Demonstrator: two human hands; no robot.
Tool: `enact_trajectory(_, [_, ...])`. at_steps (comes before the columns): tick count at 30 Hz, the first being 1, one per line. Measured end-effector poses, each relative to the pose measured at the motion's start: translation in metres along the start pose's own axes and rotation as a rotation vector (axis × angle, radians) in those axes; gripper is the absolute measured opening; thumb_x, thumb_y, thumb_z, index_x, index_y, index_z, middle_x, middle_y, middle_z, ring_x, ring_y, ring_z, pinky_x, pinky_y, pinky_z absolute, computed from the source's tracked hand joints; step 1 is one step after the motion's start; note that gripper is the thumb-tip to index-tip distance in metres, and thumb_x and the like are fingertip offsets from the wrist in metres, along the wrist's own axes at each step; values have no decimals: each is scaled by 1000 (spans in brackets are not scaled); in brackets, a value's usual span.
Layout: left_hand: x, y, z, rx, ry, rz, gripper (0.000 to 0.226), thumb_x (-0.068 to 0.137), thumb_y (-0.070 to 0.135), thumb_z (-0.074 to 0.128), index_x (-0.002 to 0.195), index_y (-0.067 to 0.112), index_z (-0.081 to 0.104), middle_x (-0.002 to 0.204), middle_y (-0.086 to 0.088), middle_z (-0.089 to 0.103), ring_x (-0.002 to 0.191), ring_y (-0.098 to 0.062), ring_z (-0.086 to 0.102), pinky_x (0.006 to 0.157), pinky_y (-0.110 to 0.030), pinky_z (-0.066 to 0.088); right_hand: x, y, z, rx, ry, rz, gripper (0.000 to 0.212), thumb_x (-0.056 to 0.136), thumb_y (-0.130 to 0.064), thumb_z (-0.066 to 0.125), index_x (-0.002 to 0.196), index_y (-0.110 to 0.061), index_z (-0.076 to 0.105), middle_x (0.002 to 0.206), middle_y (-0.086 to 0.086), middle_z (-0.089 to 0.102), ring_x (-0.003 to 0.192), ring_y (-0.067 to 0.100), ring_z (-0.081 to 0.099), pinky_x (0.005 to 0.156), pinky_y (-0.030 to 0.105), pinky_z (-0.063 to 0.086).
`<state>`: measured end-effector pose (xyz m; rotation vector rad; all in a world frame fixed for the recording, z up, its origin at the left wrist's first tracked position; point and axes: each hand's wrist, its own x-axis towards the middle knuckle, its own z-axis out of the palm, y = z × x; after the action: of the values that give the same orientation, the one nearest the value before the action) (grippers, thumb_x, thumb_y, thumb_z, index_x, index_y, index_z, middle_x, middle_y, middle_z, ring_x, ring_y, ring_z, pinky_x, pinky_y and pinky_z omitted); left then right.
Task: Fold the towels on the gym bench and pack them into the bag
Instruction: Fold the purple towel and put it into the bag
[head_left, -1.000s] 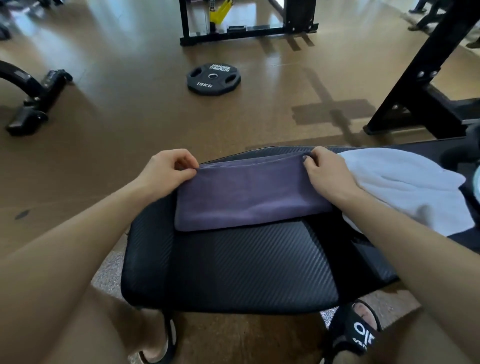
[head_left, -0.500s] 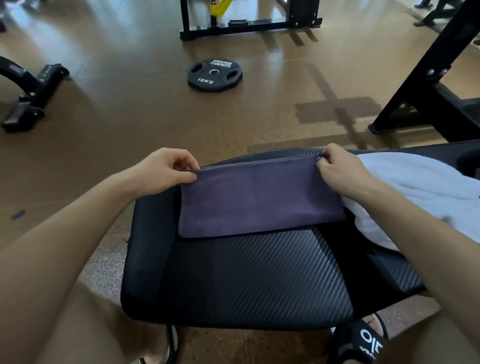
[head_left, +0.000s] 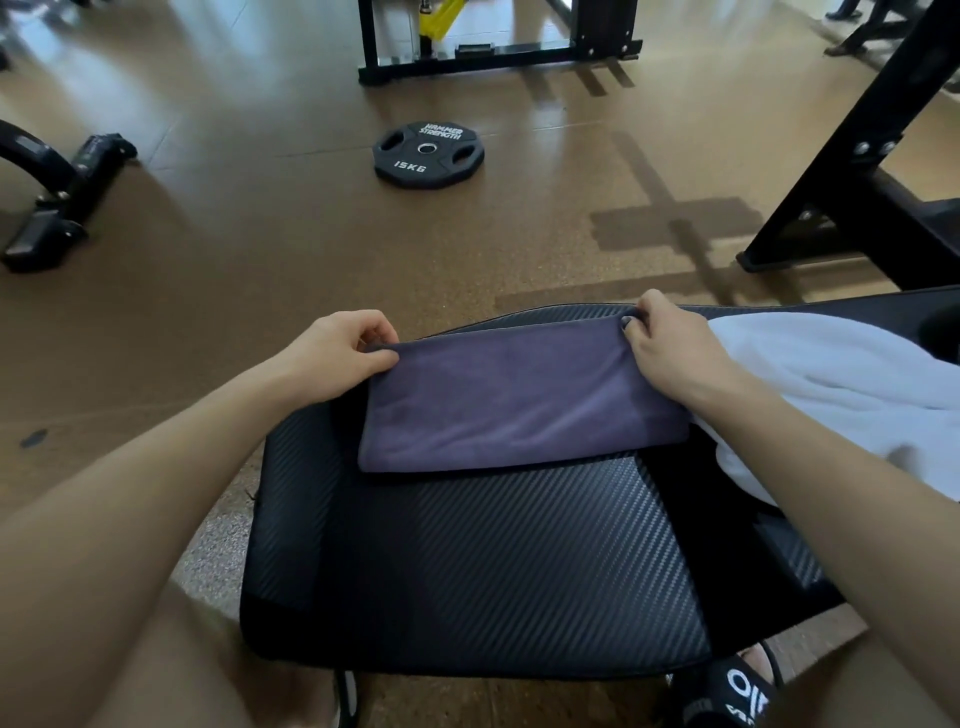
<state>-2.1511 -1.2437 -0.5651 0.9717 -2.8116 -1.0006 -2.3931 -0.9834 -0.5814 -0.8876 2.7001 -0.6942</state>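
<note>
Purple towel (head_left: 514, 400) lies part-folded on the worktop (head_left: 493, 566); left hand (head_left: 337, 353) and right hand (head_left: 670, 348) each pinch a far corner. White towel (head_left: 831, 384) remains unfolded alongside. No bag visible; packing outstanding.

The black, ribbed tabletop (head_left: 509, 566) of the gym bench carries a folded purple towel (head_left: 509, 400) on its far half. Just to the right of the purple towel, touching it, a rumpled white towel (head_left: 841, 384) lies on the same tabletop.
</note>
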Motion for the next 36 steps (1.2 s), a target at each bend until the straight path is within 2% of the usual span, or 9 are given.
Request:
enact_trajectory(4, [1, -3, -2, 4, -6, -16, 3, 95, 26, 66, 94, 27, 69, 95, 4, 69, 89, -15, 64, 76, -27, 49, 2, -1, -4, 10, -26, 75, 23, 100, -29, 44, 101, -8, 51, 100, 12, 59, 92, 30, 52, 74, 36, 37])
enact_trajectory(8, [3, -5, -2, 20, 15, -18, 9, 98, 28, 60, 95, 28, 68, 98, 7, 68, 91, -11, 63, 76, -27, 45, -3, -3, -8, -22, 70, 1, 18, 97, -23, 43, 91, -9, 52, 87, 8, 57, 85, 31, 52, 69, 36, 36])
enact_trajectory(10, [4, -7, -2, 55, 15, -8, 9, 99, 27, 59, 94, 26, 67, 101, 5, 65, 92, -12, 61, 76, -27, 45, -5, -3, -7, -24, 105, -20, 17, 98, -22, 43, 92, -8, 51, 87, 10, 57, 84, 31, 51, 70, 38, 38])
enact_trajectory(15, [5, -7, 0, 93, 16, 27, 8, 100, 22, 57, 94, 22, 63, 100, 1, 60, 91, -11, 56, 72, -21, 40, 1, 3, -5, -6, 72, 4, 17, 100, -23, 46, 90, -10, 51, 89, 8, 57, 94, 34, 55, 74, 38, 39])
enact_trajectory(19, [5, -6, 1, 122, 36, 30, 7, 99, 22, 58, 94, 24, 61, 98, 0, 60, 88, -12, 55, 72, -24, 40, 1, 3, 0, -43, 85, 12, 17, 100, -25, 48, 93, -10, 52, 91, 10, 59, 95, 34, 56, 73, 37, 37])
enact_trajectory(25, [4, -3, 7, 199, 76, 65, 5, 98, 19, 58, 95, 21, 62, 95, 1, 55, 93, -17, 54, 82, -27, 38, 0, 1, -1, -58, 96, 22, 22, 99, -27, 48, 91, -7, 55, 90, 12, 60, 98, 37, 58, 73, 37, 39])
enact_trajectory(29, [3, -5, 11, 242, 124, 71, 5, 98, 21, 56, 95, 21, 60, 94, 2, 52, 95, -21, 55, 81, -30, 39, -8, -5, -5, -100, 104, 9, 26, 98, -29, 50, 104, -4, 51, 103, 18, 63, 102, 39, 57, 79, 42, 43])
enact_trajectory(33, [-8, 8, 14, 464, 196, 54, 29, 100, 31, 50, 123, 14, 52, 115, -10, 49, 96, -34, 59, 79, -43, 51, -17, -8, -13, -93, 23, 76, 32, 92, -31, 55, 108, -6, 45, 101, 12, 60, 98, 35, 56, 78, 42, 45])
enact_trajectory(36, [-29, 43, 25, 685, 296, 257, 46, 94, 42, 52, 128, 10, 52, 116, -17, 51, 99, -38, 55, 80, -48, 52, -22, -7, -21, -110, -75, 152, 36, 91, -33, 57, 108, -7, 40, 92, 7, 57, 91, 32, 53, 72, 39, 42])
